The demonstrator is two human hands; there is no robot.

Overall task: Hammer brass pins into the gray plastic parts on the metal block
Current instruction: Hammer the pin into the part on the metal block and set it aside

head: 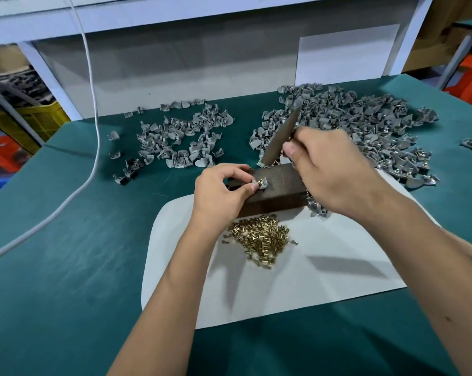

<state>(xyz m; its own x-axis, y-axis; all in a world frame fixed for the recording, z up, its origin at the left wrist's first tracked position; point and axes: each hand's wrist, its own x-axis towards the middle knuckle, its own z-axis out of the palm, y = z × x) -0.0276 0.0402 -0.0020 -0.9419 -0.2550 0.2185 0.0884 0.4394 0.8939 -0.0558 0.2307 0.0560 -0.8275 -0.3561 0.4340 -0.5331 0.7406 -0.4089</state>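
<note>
Spreading across most of the view is a counter [66, 240] covered in dark green cloth, with a white cable [92, 109] trailing over its left side. On the near middle lies a white sheet [324, 267]. Toward the far right sits a big heap of gray plastic parts [365, 123], some with brass showing, and to the far left a thinner scatter of gray parts [180, 139].

At the far edge of the sheet rests the dark metal block [273, 191], lying lengthwise between the two hands. Just in front of it, on the sheet, is a pile of brass pins [262, 237].

Held by the right hand [332, 172], whose fingers are curled round its handle, a hammer-like metal tool [279, 139] slants up and away, its lower end near the block's far edge; the motion blur hides its exact shape.

Reaching in from the left, the left hand [224, 191] pinches a single gray plastic part [260, 184] between thumb and forefinger, holding it on top of the block. A brass pin [259, 181] stands upright in that part.
</note>
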